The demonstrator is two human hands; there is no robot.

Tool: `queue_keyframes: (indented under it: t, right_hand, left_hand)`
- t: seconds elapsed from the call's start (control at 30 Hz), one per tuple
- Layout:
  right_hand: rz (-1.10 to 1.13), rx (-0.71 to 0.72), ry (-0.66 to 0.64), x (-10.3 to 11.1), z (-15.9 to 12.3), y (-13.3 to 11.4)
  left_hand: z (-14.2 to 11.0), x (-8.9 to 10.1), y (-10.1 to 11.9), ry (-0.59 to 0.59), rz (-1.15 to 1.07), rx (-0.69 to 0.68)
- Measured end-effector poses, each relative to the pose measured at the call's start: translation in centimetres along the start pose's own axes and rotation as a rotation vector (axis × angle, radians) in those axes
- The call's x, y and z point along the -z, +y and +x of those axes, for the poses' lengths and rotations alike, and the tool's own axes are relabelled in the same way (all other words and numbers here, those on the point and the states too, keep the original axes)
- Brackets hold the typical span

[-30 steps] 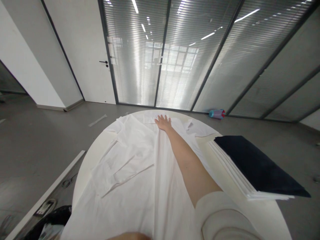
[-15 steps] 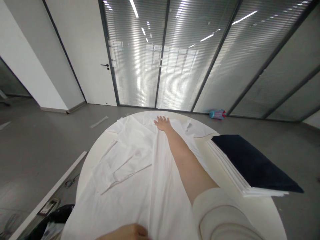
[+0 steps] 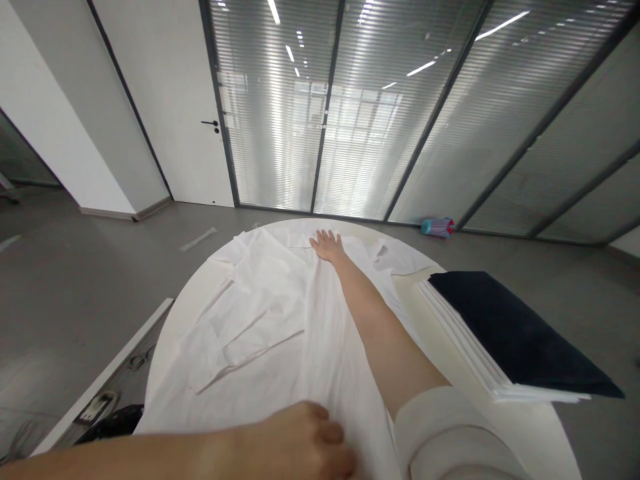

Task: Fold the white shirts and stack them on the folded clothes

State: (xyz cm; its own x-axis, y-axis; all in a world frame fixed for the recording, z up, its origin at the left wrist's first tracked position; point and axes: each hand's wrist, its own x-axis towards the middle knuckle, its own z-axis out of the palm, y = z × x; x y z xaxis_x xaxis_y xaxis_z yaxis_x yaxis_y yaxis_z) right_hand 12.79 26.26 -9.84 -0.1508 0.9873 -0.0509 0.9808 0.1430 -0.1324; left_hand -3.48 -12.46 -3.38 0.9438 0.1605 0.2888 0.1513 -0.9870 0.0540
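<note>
A white long-sleeved shirt [image 3: 270,293] lies spread over a round table [image 3: 167,337], with its collar end at the far side and a sleeve folded across its left half. My right hand [image 3: 327,245] rests flat near the collar, fingers spread. Close to me, my left hand [image 3: 313,440] is closed over the lower part of the shirt front, its fingers curled down on the cloth. The fingertips are hidden from view. Between the two hands, lengthwise folds run along the shirt's middle.
On the table's right stands a stack of folded white cloths [image 3: 465,340] topped by a dark navy one [image 3: 515,330]. A blue and red bundle [image 3: 437,227] lies on the floor by the glass partition. A black bag [image 3: 113,423] and a floor socket [image 3: 97,408] are at lower left.
My left hand has come further into view, moving right and slightly away from me across the lower shirt front. My right hand stays flat near the collar.
</note>
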Motion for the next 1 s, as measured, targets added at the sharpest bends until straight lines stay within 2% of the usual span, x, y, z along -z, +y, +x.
queue_keyframes:
  t: [0.07, 0.13, 0.23, 0.37, 0.47, 0.53, 0.6, 0.7, 0.87, 1.0]
  right_hand:
    - [-0.002, -0.001, -0.007, 0.0, 0.0, 0.0]
    - [-0.003, 0.003, -0.013, 0.1, -0.1, 0.0]
    - [0.003, 0.009, -0.021, 0.2, -0.1, 0.1]
    - [0.010, 0.011, -0.018, 0.2, 0.0, 0.1]
    - [0.013, 0.018, -0.021, 0.2, 0.2, 0.2]
    - [0.017, 0.020, -0.022, 0.1, 0.3, 0.2]
    - [0.024, 0.021, -0.015, 0.0, 0.4, 0.3]
    - [0.023, 0.026, -0.005, 0.0, 0.7, 0.4]
    - [0.020, 0.031, -0.001, 0.1, 1.6, 0.9]
    - [0.020, 0.035, 0.000, 0.1, 2.2, 1.1]
  left_hand:
    - [3.0, -0.9, -1.7, 0.033, 0.036, 0.013]
    - [5.2, -2.5, -3.2, 0.045, 0.050, -0.029]
    - [6.1, -4.5, -4.2, 0.068, 0.042, -0.091]
    - [4.8, -6.7, -3.1, 0.089, 0.162, -0.079]
    - [4.2, -10.1, -1.5, 0.197, 0.305, -0.185]
    - [4.2, -12.8, -0.7, 0.226, 0.376, -0.264]
    - [4.2, -14.6, -0.2, 0.236, 0.391, -0.293]
    - [4.5, -15.0, -0.3, 0.225, 0.355, -0.321]
    - [6.3, -14.5, -0.9, 0.097, 0.281, -0.359]
    - [7.3, -15.2, -0.2, 0.047, 0.402, -0.420]
